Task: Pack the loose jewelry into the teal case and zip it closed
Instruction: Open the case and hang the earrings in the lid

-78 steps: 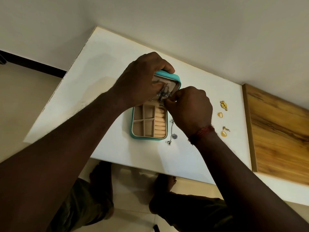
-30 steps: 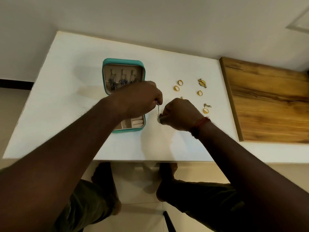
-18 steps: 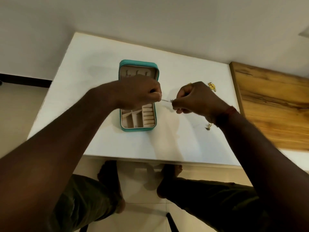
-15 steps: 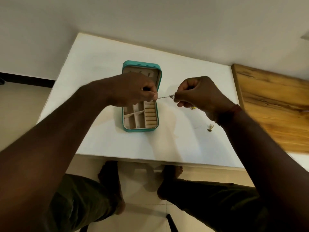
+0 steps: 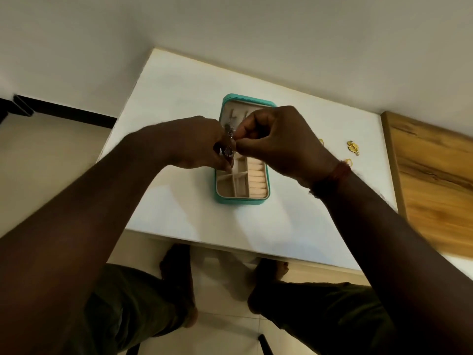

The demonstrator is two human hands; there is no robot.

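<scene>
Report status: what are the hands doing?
Left hand, right hand both pinch silver necklace over open teal case. Gold pieces loose on table. Nothing blocking.

a white table (image 5: 179, 98) stands against a pale wall (image 5: 230, 21) at the top; a wooden board (image 5: 435, 175) at right, beige floor (image 5: 51, 155) and black baseboard (image 5: 64, 111) at left.

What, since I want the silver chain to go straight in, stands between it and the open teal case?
Nothing visible does. The left hand and right hand pinch the silver chain over the open teal case, and its divided compartments below lie uncovered.
</scene>
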